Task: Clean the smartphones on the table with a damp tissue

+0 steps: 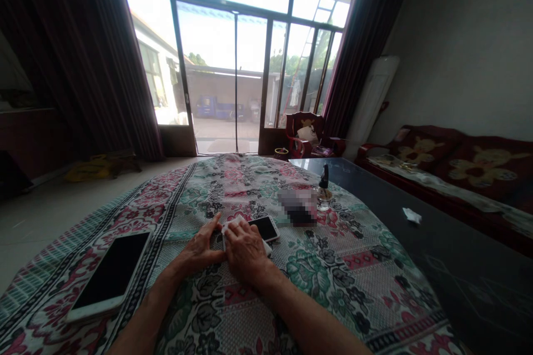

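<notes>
Our forearms [291, 319] rest on the flowered bench cloth [358, 288]; left hand [200, 249] and right hand [245, 252] close on a white paper piece [231, 226] at 12 o'clock, light, soft, best taken by its edge.

Bright glass dr [220, 66] w/ maroon curtains [366, 50], grey wall [441, 55], red sofa [478, 166] on R, pale tile flr [41, 222]

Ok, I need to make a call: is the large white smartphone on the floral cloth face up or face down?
Face up: the large white smartphone lies on the floral cloth, its black glass screen showing.
</notes>
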Motion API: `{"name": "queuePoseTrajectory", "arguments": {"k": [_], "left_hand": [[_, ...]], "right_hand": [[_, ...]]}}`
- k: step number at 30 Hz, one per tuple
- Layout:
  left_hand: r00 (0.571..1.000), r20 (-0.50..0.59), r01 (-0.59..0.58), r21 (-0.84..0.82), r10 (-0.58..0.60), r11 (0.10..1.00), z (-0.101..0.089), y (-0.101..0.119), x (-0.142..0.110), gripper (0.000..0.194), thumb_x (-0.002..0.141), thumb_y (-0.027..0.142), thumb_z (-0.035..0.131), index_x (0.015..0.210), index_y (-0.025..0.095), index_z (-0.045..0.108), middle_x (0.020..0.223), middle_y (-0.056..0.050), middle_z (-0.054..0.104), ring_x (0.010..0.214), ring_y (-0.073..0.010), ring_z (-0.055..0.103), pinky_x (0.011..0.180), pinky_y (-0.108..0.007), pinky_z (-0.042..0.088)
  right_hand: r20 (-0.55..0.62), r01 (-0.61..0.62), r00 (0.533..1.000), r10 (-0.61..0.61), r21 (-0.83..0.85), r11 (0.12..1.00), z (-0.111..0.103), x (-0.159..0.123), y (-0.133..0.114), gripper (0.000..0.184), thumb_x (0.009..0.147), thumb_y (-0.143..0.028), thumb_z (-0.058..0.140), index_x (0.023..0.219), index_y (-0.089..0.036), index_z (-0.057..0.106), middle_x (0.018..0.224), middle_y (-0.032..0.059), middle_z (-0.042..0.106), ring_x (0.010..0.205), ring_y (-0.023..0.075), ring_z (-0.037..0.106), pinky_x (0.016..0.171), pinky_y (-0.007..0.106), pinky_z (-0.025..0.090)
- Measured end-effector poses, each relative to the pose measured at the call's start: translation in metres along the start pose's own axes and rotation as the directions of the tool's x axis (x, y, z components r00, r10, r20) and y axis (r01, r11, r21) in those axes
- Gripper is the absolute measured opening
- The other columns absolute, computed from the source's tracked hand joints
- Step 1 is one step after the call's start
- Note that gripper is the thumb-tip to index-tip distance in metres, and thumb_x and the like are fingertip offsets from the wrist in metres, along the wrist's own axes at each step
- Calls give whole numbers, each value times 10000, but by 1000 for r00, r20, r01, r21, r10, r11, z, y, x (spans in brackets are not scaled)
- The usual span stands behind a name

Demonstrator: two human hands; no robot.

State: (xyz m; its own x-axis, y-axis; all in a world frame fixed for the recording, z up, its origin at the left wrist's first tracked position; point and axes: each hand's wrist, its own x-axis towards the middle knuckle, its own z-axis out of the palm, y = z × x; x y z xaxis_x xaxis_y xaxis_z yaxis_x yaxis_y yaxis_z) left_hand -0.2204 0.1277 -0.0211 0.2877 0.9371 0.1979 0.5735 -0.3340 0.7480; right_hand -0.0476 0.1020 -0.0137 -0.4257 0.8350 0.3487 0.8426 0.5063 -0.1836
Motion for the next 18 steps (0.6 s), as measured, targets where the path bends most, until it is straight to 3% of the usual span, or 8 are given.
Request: {"name": "queuePoseTrajectory", "arguments": {"k": [5, 13, 18], "left_hand": [[999, 33, 18, 7, -18, 1000, -3, 4, -1, 918, 600, 315, 711, 1438, 174, 364, 1237, -85, 592, 1188, -293, 537, 1080, -418, 367], [998, 45, 42, 21, -43, 999, -2, 5, 1, 959, 581, 301, 706, 1447, 133, 330, 1408, -145, 480, 1361, -326, 366, 1152, -460, 248], [999, 34, 20, 12, -20, 1000, -3, 4, 0, 932, 591, 308, 713, 1438, 142, 363, 1246, -112, 592, 1214, -323, 520, 1086, -453, 362]], "right_hand": [[-10, -129, 992, 129, -25, 991, -6, 2, 13, 265, 947, -255, 402, 1119, -202, 596, 1266, 86, 575, 1232, 254, 401, 987, 407, 315], [4, 36, 999, -36, 10, 999, -6, -1, 1, 283, 925, -239, 432, 1177, -226, 560, 1253, 56, 574, 1216, 243, 396, 976, 390, 316], [9, -91, 996, 91, -17, 996, -11, 1, 14, 219, 879, -199, 468, 1050, -214, 605, 1204, 62, 590, 1170, 243, 419, 961, 385, 314]]}}
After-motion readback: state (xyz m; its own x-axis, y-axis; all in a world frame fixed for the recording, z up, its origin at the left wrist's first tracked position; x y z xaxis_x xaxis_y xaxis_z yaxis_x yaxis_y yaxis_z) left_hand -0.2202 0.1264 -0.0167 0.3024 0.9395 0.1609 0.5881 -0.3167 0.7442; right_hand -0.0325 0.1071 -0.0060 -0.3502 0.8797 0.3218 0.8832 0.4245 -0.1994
